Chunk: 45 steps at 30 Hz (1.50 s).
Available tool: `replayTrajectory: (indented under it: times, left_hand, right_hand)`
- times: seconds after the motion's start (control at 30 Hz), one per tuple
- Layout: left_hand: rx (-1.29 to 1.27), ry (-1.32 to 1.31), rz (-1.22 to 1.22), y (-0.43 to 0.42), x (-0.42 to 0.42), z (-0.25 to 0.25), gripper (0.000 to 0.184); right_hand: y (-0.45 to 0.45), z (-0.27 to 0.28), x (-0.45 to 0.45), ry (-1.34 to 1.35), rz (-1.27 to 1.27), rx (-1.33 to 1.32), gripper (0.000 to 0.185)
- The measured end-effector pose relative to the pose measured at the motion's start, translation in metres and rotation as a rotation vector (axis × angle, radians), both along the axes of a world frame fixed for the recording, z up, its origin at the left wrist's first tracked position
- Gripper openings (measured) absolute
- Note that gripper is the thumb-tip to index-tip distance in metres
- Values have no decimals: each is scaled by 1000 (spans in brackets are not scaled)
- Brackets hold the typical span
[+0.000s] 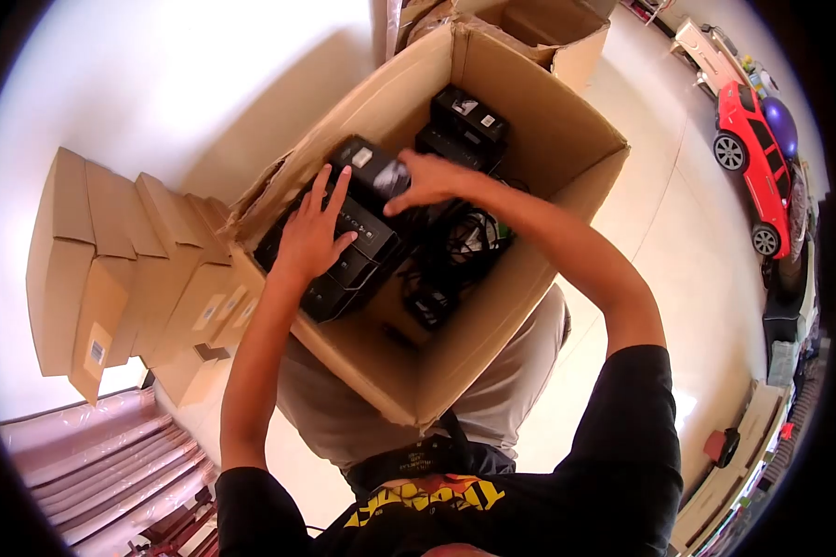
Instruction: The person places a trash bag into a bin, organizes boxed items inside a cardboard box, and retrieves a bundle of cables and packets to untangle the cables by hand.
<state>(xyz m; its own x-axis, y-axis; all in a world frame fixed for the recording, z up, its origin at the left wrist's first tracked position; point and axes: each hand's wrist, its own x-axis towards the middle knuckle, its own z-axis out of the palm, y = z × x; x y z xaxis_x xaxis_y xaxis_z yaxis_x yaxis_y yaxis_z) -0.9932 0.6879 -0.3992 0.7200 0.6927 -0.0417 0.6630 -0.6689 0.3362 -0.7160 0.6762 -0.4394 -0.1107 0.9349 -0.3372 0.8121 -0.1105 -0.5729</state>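
A large open cardboard box (520,102) stands in front of my lap with black product boxes inside. My right hand (429,181) reaches in from the right, its thumb and fingers closed round the end of a small black box (367,167) with a white label. My left hand (311,237) rests with fingers spread on the stacked black boxes (367,237) at the left side, fingertips beside that same small box. Tangled black cables (469,237) lie right of the stack. Another pair of black boxes (469,116) sits at the far end.
Several brown cartons (111,251) stand at the left by the white wall. A further open carton (539,23) is behind the big box. On the right are a red toy car (754,167) and a purple balloon (780,125). Rolled pinkish material (111,455) lies lower left.
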Motion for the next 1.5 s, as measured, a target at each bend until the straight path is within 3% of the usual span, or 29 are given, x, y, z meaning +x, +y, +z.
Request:
replayTrajectory:
  times: [0.03,0.23,0.33,0.4,0.43,0.53,0.6,0.63,0.73,0.77,0.87,1.0,1.2,1.3,1.4,1.5]
  left_hand:
    - [12,43,-8,1,-1,1,94]
    - [195,329,-203,11,-7,-26,90]
    - [147,287,-304,25,16,-10,89]
    - [80,103,-359,32,33,-14,90]
    - [57,141,-336,34,40,-21,95]
    - [42,318,-290,37,41,-42,100]
    - [15,345,-303,41,40,-41,104]
    - [4,340,-297,42,40,-43,105]
    - [-35,348,-293,45,42,-44,105]
    - [-39,349,-299,46,41,-45,106]
    - [-38,351,-313,47,42,-47,106]
    - [-42,373,-318,46,43,-41,107]
    - [-46,380,-318,44,47,-37,107]
    - [-42,392,-318,42,48,-35,105]
    - [-28,387,-321,42,48,-36,105]
    - [-48,397,-319,41,51,-31,105]
  right_hand:
    - [0,-18,-6,181,148,-61,118]
    - [-9,-9,-13,531,3,-309,90]
    - [4,-54,-14,571,86,-157,84]
    - [-3,-18,-13,590,-5,-328,83]
    - [-6,-5,-12,601,-54,-411,82]
    - [27,-51,24,827,-92,-609,81]
    - [39,-34,62,689,-65,-519,75]
    - [56,-52,84,549,-117,-489,67]
    - [74,-78,139,2,-424,-233,39]
    - [73,-77,147,-227,-466,-119,39]
    - [62,-88,158,-496,-555,372,44]
    - [64,-105,154,-514,-612,294,53]
    - [85,-128,141,-720,-582,331,91]
    - [93,-85,134,-643,-538,44,86]
    - [115,-32,122,-603,-305,-364,75]
    - [127,-41,105,-429,-56,-556,71]
